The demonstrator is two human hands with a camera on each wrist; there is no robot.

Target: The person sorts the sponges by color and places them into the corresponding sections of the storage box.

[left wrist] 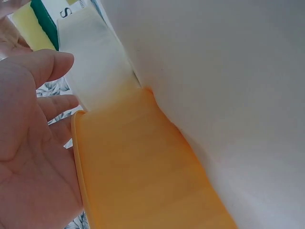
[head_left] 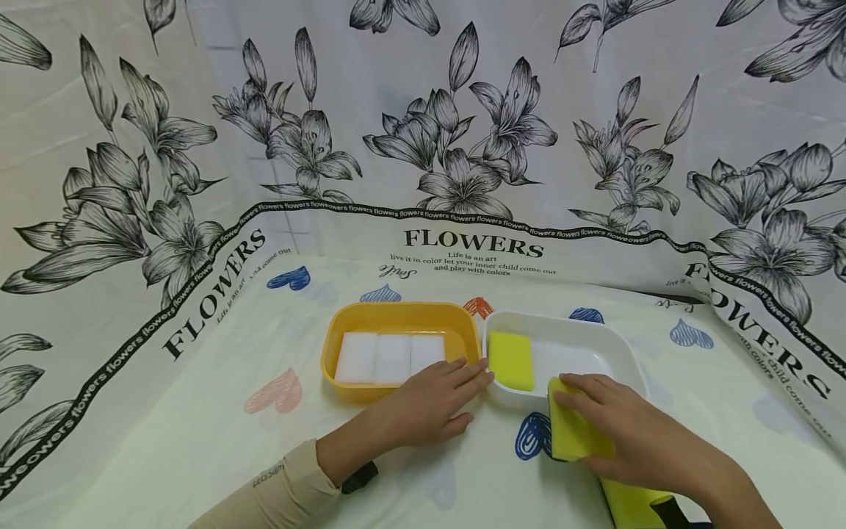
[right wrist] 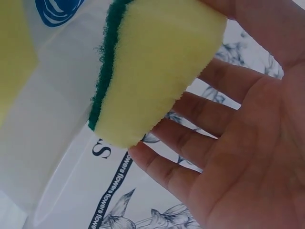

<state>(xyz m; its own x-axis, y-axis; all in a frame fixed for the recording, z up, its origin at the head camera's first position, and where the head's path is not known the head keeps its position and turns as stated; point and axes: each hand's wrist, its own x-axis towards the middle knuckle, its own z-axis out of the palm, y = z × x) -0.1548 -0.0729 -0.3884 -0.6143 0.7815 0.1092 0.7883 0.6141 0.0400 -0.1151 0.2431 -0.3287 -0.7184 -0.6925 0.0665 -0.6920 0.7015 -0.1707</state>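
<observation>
My right hand (head_left: pixel 615 419) pinches a yellow sponge (head_left: pixel 573 422) at the near edge of the white tray (head_left: pixel 575 345). A dark green scouring layer (right wrist: pixel 107 62) shows along one side of that sponge in the right wrist view. Inside the white tray, at its left end, lies another yellow sponge (head_left: pixel 510 360). My left hand (head_left: pixel 436 400) has its fingers extended over the near rims where the white tray meets the orange tray (head_left: pixel 402 312). Three white blocks (head_left: pixel 393 358) sit side by side in the orange tray, the rightmost partly covered by the left hand.
More yellow sponge (head_left: pixel 634 503) lies on the table under my right forearm, partly hidden. The tablecloth (head_left: pixel 165 455) carries printed hearts. Behind the trays rises a flower-printed curtain (head_left: pixel 463 169).
</observation>
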